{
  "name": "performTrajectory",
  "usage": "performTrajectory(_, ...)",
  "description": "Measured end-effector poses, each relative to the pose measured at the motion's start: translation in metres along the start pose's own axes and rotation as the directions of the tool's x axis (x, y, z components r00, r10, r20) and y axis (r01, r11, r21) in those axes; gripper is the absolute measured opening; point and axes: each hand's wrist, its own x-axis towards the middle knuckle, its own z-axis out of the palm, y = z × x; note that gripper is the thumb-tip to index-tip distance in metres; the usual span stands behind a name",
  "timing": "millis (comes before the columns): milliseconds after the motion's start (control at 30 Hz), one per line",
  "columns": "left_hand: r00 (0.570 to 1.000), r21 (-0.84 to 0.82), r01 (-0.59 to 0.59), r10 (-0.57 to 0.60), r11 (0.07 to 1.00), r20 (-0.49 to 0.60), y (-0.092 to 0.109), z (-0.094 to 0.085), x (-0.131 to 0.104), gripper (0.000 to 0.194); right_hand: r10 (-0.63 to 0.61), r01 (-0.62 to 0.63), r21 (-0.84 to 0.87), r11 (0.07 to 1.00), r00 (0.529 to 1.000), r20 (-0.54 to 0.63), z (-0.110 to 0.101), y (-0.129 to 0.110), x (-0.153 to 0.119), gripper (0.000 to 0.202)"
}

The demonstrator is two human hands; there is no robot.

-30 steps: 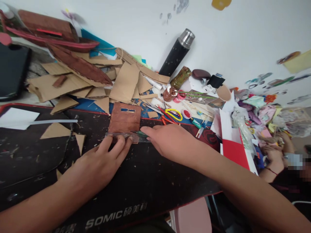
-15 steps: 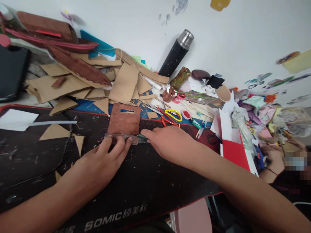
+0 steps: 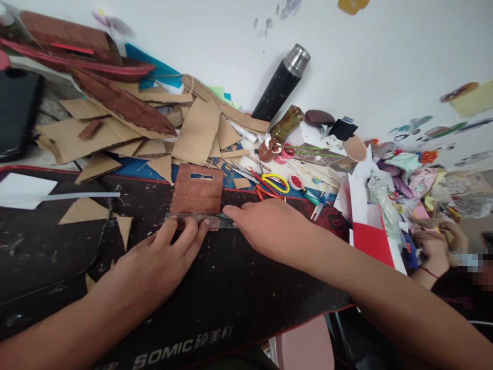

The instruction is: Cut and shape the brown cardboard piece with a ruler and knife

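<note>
Left hand (image 3: 154, 262) flat, fingers spread, pressing clear ruler (image 3: 198, 220) onto black mat (image 3: 215, 288) near counter's front edge. Right hand (image 3: 269, 226) open, fingertips on ruler's right end. Just beyond, touching ruler: brown cardboard piece (image 3: 197, 189). Farther back: scissors (image 3: 269, 184), black flask (image 3: 281, 85).

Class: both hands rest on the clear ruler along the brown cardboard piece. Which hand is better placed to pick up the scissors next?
Probably the right hand. The scissors lie just beyond its knuckles, while the left hand sits farther away, its fingers pressing the ruler against the brown cardboard piece.
</note>
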Motion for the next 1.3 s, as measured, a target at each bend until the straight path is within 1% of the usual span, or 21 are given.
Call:
performTrajectory(133,0.999,-0.032,0.035,-0.035,0.999,-0.016,0.002,0.001,-0.001,0.065,0.000,0.000,0.003,1.000,1.000,0.006,-0.001,0.001,0.000,0.035)
performTrajectory(267,0.999,-0.087,0.032,-0.030,0.996,0.015,0.001,0.002,-0.004,0.069,-0.009,0.009,-0.004,1.000,1.000,-0.013,-0.001,0.001,0.000,0.035)
performTrajectory(367,0.999,-0.108,0.044,-0.041,0.993,0.027,0.000,0.002,-0.005,0.070,-0.014,0.014,-0.008,1.000,1.000,-0.005,0.000,0.001,0.000,0.035)
performTrajectory(533,1.000,-0.039,0.013,-0.013,0.999,0.001,-0.001,-0.001,-0.001,0.066,-0.001,0.001,0.000,1.000,1.000,-0.002,0.002,0.000,0.000,0.035)
performTrajectory(667,1.000,-0.004,-0.007,0.007,1.000,-0.017,-0.001,-0.004,0.003,0.063,-0.008,0.007,-0.027,1.000,1.000,-0.009,0.003,-0.002,0.001,0.034)
performTrajectory(800,1.000,-0.032,0.009,-0.009,0.999,-0.005,-0.002,-0.003,0.001,0.063,-0.005,0.004,-0.066,0.998,1.000,-0.013,0.001,-0.008,0.001,0.034)
performTrajectory(1000,0.999,-0.109,0.042,-0.038,0.993,0.039,0.001,0.003,-0.005,0.075,-0.002,0.003,-0.069,0.998,1.000,0.003,-0.001,-0.008,0.001,0.032)
performTrajectory(1067,0.998,-0.089,0.059,-0.056,0.994,0.042,0.004,0.004,-0.005,0.073,-0.010,0.011,-0.064,0.998,1.000,0.012,-0.001,-0.005,0.001,0.034)
performTrajectory(1167,0.997,-0.026,0.081,-0.081,0.996,0.012,0.006,0.002,-0.003,0.067,-0.019,0.019,-0.064,0.998,1.000,0.004,-0.001,-0.002,0.000,0.034)
performTrajectory(1233,0.999,-0.005,0.043,-0.043,0.999,-0.004,0.004,0.000,-0.001,0.064,-0.015,0.014,-0.060,0.998,1.000,-0.001,-0.002,-0.002,0.000,0.032)
performTrajectory(1300,1.000,-0.020,0.011,-0.011,1.000,-0.010,0.002,-0.001,-0.001,0.064,-0.002,0.002,-0.058,0.998,1.000,-0.001,-0.003,-0.002,0.000,0.033)
